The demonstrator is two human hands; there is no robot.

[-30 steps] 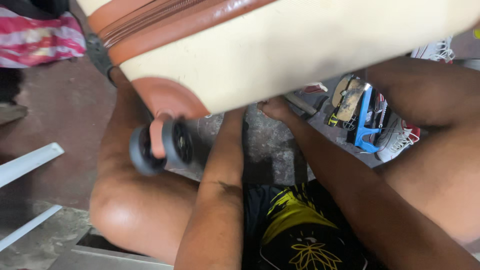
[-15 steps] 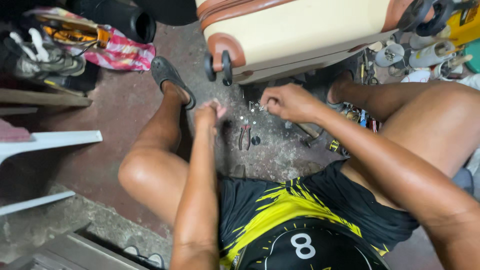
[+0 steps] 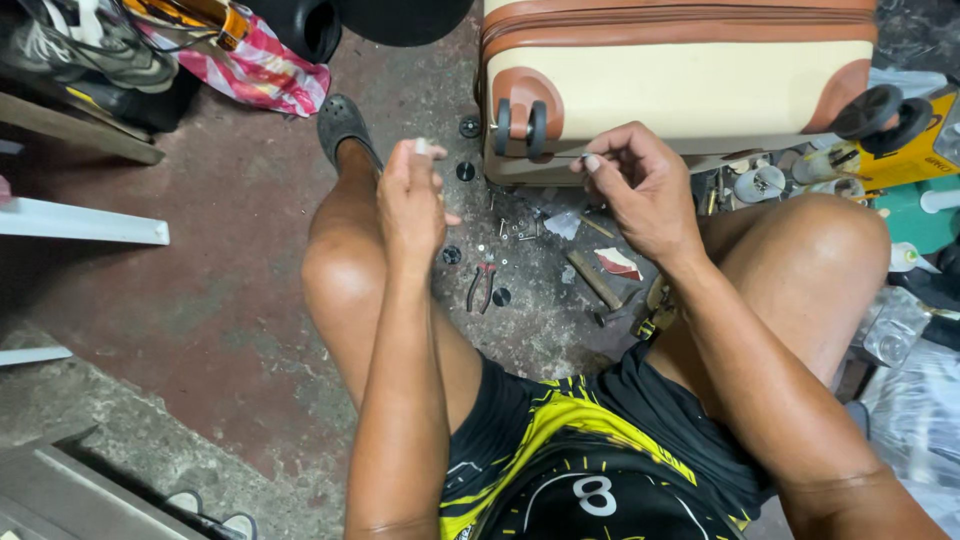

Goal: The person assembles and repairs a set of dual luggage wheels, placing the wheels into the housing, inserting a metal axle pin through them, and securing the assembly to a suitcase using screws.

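Observation:
I sit on the floor with a cream suitcase [image 3: 680,90] with brown trim lying in front of my knees. It has a black double wheel [image 3: 520,125] at its left corner and another [image 3: 885,110] at the right. My left hand [image 3: 410,200] is raised over my left knee, its fingertips pinched on a small white piece [image 3: 422,147]. My right hand [image 3: 640,185] hovers by the suitcase's lower edge with its fingers curled and pinched together; nothing shows between them. Loose screws [image 3: 515,230] lie on the floor between my hands.
Red-handled pliers [image 3: 480,288], black round washers [image 3: 465,170] and a wooden-handled tool [image 3: 600,280] lie between my legs. A pink striped bag [image 3: 260,70] and shoes sit at the far left, white boards [image 3: 80,222] at the left, a yellow box [image 3: 900,150] and bottles at the right.
The suitcase went from filling the view above my knees to resting on the floor ahead. Both hands came off it and now pinch small things over the screws.

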